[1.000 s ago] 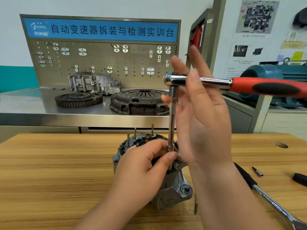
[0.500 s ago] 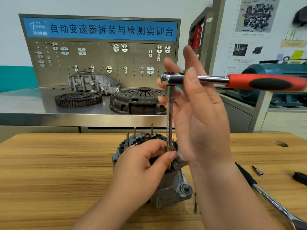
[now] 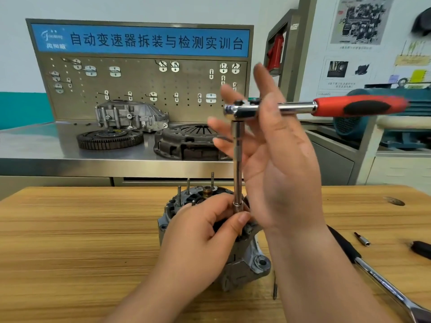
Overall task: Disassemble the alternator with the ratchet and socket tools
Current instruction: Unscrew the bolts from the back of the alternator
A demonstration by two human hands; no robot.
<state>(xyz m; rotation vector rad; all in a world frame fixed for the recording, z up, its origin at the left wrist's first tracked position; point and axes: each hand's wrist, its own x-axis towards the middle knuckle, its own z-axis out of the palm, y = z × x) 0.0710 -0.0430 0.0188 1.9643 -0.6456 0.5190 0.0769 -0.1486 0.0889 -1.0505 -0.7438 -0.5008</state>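
The alternator (image 3: 247, 269) stands on end on the wooden table (image 3: 81, 241), studs pointing up. A long extension bar (image 3: 237, 164) rises from it to a ratchet with a red and black handle (image 3: 359, 107) that points right. My left hand (image 3: 200, 238) rests on the alternator and pinches the socket (image 3: 237, 206) at the bar's lower end between thumb and fingers. My right hand (image 3: 279, 178) is held upright beside the bar with its fingers straight and spread. It crosses the ratchet's chrome shaft just behind the head and hides part of it.
A second long chrome wrench with a black grip (image 3: 377, 276) lies on the table at the right, with a small bit (image 3: 362, 239) and a black object (image 3: 422, 249) beyond it. A thin pin (image 3: 275, 287) lies by the alternator. A flywheel (image 3: 109, 138) and clutch cover (image 3: 186, 141) sit on the steel bench behind.
The ratchet head and my right hand have drifted slightly left. My left hand keeps its pinch on the socket, and the alternator has not moved.
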